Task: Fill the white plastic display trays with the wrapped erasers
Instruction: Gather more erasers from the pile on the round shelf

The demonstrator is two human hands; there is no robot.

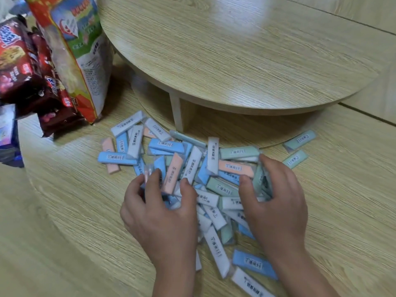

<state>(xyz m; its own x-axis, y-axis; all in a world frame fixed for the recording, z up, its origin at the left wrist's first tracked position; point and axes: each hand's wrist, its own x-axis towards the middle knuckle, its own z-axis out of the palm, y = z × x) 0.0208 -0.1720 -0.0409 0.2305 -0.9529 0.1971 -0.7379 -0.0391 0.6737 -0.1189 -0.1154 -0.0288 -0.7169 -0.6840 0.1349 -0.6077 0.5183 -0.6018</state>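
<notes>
1. On the wood-grain floor, just in front of a low round table, the wrapped erasers lie in one loose heap. They are blue, white, green and pink bars that cross and overlap, each in a clear sleeve with a barcode label.
2. Both of the person's hands are down in the near side of that heap. The left hand has its fingers curled over a small bunch, with a pink bar and a clear-wrapped one showing between fingers and thumb.
3. The right hand is curled the same way round a clutch of green bars at the heap's right edge. I read both hands as gripping erasers, not merely resting on them.
4. Two green strays lie apart to the right, and several bars trail toward the camera between the wrists.
5. No white display tray shows anywhere in my view. Snack packets stand at the left, beside the table.
6. My judgement is that this is the gathering step, and that no tray has been filled yet.
7. The next move calls for a tray within reach. Each handful then needs lifting clear of the heap without shedding bars, as I expect the sleeves to be slippery.
8. I would also expect the bars to need squaring up, all facing one way, before they will sit in neat rows.
</notes>
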